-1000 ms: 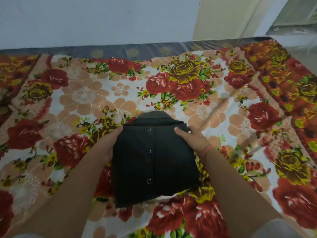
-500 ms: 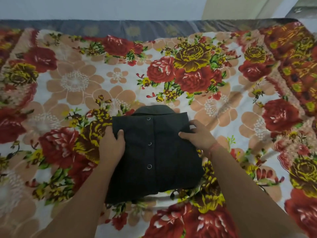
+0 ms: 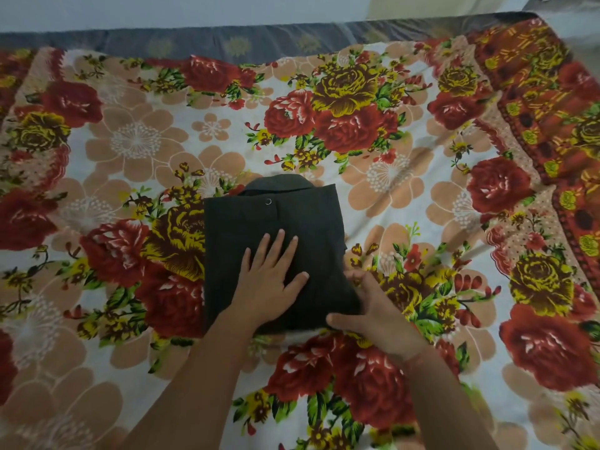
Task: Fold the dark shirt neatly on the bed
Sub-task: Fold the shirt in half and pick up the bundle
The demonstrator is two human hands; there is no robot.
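Observation:
The dark shirt point(image 3: 292, 222) lies folded into a compact rectangle in the middle of the bed, collar at the far end, one snap button showing near the collar. My left hand point(image 3: 269, 280) lies flat on top of the shirt with fingers spread and straight. My right hand point(image 3: 373, 306) is at the shirt's near right corner, fingers and thumb against the fabric edge; whether they pinch it is hard to tell.
The bed point(image 3: 130, 144) is covered by a floral sheet in red, yellow and peach. A dark mattress edge point(image 3: 227, 43) runs along the far side below a pale wall. A red patterned border point(image 3: 552, 125) lies at the right.
My left hand moved from the shirt's left edge onto its top and flattened. My right hand slid from the far right edge down to the near right corner. The shirt looks shorter.

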